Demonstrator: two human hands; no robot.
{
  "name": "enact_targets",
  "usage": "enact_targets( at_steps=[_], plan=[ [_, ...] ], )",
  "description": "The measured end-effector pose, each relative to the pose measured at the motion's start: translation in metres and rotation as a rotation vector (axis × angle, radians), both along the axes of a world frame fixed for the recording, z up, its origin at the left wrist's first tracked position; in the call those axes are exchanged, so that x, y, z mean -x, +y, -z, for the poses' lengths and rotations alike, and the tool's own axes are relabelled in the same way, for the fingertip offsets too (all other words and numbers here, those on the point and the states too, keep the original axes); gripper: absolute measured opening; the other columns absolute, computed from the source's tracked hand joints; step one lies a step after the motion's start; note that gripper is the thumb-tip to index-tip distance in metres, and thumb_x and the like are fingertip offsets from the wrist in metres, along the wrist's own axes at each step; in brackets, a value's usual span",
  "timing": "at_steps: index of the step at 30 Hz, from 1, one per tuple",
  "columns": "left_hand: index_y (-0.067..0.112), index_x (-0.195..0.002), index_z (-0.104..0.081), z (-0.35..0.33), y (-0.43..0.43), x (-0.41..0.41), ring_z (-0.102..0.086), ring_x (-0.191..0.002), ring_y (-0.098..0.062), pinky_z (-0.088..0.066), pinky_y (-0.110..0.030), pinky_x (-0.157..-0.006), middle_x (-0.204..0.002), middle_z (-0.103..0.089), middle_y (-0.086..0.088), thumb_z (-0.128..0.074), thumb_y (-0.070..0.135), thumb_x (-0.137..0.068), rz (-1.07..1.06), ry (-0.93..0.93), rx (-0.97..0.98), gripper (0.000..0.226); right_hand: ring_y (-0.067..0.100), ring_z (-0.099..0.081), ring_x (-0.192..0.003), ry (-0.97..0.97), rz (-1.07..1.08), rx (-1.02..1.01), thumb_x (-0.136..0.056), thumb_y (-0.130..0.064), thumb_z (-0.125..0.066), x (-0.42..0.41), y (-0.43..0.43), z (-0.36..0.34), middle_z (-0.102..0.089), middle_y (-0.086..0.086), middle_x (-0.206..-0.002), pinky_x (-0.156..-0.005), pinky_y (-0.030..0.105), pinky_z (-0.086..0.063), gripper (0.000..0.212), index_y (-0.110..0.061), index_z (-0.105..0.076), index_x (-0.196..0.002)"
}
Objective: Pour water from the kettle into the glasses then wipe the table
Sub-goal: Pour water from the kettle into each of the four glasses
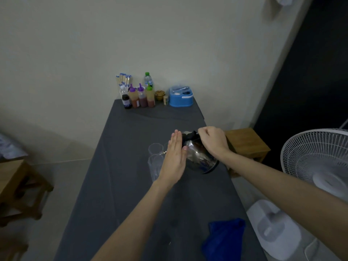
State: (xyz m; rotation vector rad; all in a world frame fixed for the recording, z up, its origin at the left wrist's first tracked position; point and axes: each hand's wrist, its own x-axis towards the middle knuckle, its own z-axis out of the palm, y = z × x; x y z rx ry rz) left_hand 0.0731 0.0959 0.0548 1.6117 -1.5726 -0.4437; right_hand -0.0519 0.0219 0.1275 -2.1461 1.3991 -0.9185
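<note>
A steel kettle (199, 157) with a black lid is tilted to the left above the dark grey table (120, 185). My right hand (212, 140) grips its handle from above. My left hand (175, 157) lies flat with straight fingers against the kettle's lid and side. The spout points at two clear glasses: one glass (155, 150) stands farther back, the other glass (154, 168) is nearer and partly hidden behind my left hand. A blue cloth (225, 240) lies crumpled near the table's front right.
Sauce bottles (141, 98), a water bottle (148, 80), a small jar (160, 95) and a blue plastic caddy (181, 97) stand at the table's far end by the wall. A wooden stool (248, 144) and a white fan (318, 159) are to the right, wooden furniture (18, 189) to the left.
</note>
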Motion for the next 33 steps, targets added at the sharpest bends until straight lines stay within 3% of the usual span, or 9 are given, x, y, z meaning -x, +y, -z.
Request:
enact_targets(
  at_steps=[6, 33],
  plan=[
    [0.013, -0.151, -0.003, -0.0006, 0.0002, 0.0011, 0.007, -0.144, -0.002, 0.002, -0.025, -0.120, -0.160, 0.002, 0.002, -0.023, 0.033, -0.102, -0.004, 0.010, -0.002, 0.056, 0.007, -0.038, -0.043, 0.012, 0.007, 0.002, -0.091, -0.018, -0.047, -0.0004, 0.0007, -0.0003, -0.037, -0.006, -0.043, -0.046, 0.021, -0.028, 0.050, -0.023, -0.033, -0.043],
    [0.013, -0.151, -0.003, 0.0034, -0.0007, 0.0005, 0.006, -0.145, -0.005, 0.001, -0.027, -0.120, -0.160, 0.001, 0.001, -0.023, 0.034, -0.102, -0.009, -0.009, -0.002, 0.056, 0.008, -0.036, -0.043, 0.023, -0.007, 0.008, -0.089, -0.020, -0.047, -0.0004, -0.0012, 0.0026, -0.035, -0.005, -0.042, -0.047, 0.028, -0.029, 0.049, -0.021, -0.032, -0.042]
  ],
)
